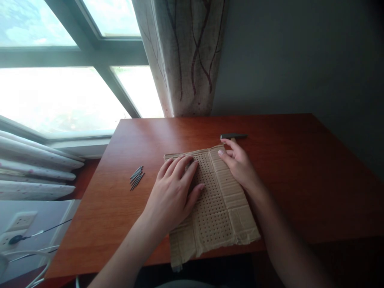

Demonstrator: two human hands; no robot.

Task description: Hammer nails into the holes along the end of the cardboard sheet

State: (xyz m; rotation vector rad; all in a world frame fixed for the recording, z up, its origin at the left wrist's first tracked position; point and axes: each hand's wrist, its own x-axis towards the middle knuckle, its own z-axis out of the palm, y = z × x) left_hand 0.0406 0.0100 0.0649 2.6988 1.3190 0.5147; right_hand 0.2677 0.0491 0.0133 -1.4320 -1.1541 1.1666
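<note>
On your left is a grey-framed glass window point(90, 56); beside it hangs a pale, branch-patterned fabric curtain point(192, 56); below, a white plastic wall socket point(5, 239) holds a black plug point(14, 239).

Before me: one reddish-brown table point(300, 176); bright window point(60, 98), far left; branch-patterned curtain point(195, 56), far side; dim grey wall point(294, 60), far right.

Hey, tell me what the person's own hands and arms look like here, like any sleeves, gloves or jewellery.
The left hand and right hand are bare, with no gloves, rings or watch visible. The left forearm and right forearm are uncovered as far as the picture shows, with no sleeves or clear markings.
</note>
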